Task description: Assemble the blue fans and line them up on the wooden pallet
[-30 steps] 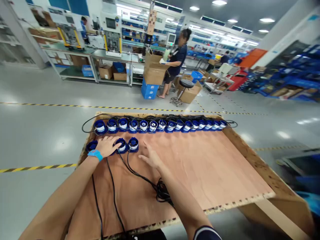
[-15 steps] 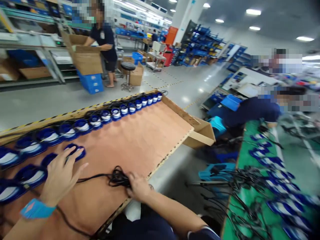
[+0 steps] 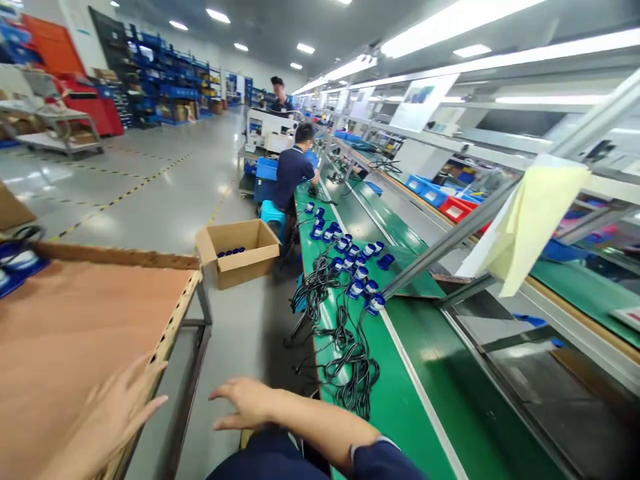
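Note:
My left hand (image 3: 113, 417) is over the near edge of the brown-topped table (image 3: 100, 300), fingers spread and nothing in them; motion blurs it a little. Out over the gap between table and bench, my right hand (image 3: 245, 402) is empty, its thumb and fingers apart. On the green bench (image 3: 400, 400) to the right stand several blue round parts with white labels (image 3: 356, 288). Bundles of black cable (image 3: 357, 380) lie along the bench's near edge. One more blue part (image 3: 20, 263) shows at the far left of the brown-topped table.
An open cardboard box (image 3: 247, 257) with blue parts inside sits on the floor ahead. Beyond it a person in a dark shirt (image 3: 293, 173) sits at the bench on a blue stool (image 3: 273, 212). A slanted metal post (image 3: 450, 233) rises above the bench, beside hanging yellow paper (image 3: 540, 220).
The view has swung right, from the brown-topped table toward the green bench. My right hand has let go of the black cable bundle. My left hand has come away from the blue parts.

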A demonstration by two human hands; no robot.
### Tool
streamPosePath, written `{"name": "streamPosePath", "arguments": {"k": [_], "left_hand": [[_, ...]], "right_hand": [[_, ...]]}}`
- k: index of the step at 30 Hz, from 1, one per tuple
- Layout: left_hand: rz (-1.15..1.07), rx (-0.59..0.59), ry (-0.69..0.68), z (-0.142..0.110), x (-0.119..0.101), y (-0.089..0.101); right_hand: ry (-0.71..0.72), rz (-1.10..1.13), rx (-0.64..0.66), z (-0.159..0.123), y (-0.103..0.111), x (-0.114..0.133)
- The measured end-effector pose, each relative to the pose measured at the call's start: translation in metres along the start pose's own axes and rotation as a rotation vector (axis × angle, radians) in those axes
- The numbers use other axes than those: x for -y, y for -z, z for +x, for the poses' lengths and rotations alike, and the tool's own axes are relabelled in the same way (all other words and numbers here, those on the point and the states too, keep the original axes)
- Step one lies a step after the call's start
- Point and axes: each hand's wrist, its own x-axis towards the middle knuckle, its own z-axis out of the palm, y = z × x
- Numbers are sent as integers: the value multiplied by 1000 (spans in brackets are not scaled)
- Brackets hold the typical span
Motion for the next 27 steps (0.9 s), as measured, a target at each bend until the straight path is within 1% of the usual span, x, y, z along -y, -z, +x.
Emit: {"name": "streamPosePath", "arguments": {"k": [2,3,5,7,8,10,13,15,17,19,21,23,25,27], "left_hand": [[-32,7,-124,74,-26,-19],[-50,33,-203,109,-40,-24],[-72,112,-346,177,-66,-29],[-81,173,-438,243,-87,-34],[-83,200,-475,277,-96,-39],[-83,245,-543,346,-106,-54],[-92,276,-636,453,-108,-84],[-92,275,-670,523,-105,-102],[-78,275,-677,591,-102,-114],[-58,297,-677,655,-100,-120],[-42,317,-681,713,-102,-124],[-26,329,-689,767,-106,-129],[-10,328,-696,815,-113,-139],[-9,326,-709,860,-122,-153]], "right_hand": [[-179,77,-143,-41,32,-58],[-257,116,-226,-60,44,-82],[-391,193,-391,-91,65,-122],[-489,262,-535,-112,84,-153],[-521,294,-596,-118,94,-167],[-567,336,-703,-124,118,-196],[-650,318,-865,-118,161,-247],[-726,266,-990,-107,197,-283],[-806,223,-1098,-92,238,-317],[-897,189,-1159,-74,284,-346],[-1004,129,-1152,-55,332,-373],[-1110,51,-1119,-39,378,-400],[-1191,2,-1088,-27,417,-432],[-1255,-14,-1072,-22,451,-470]]}}
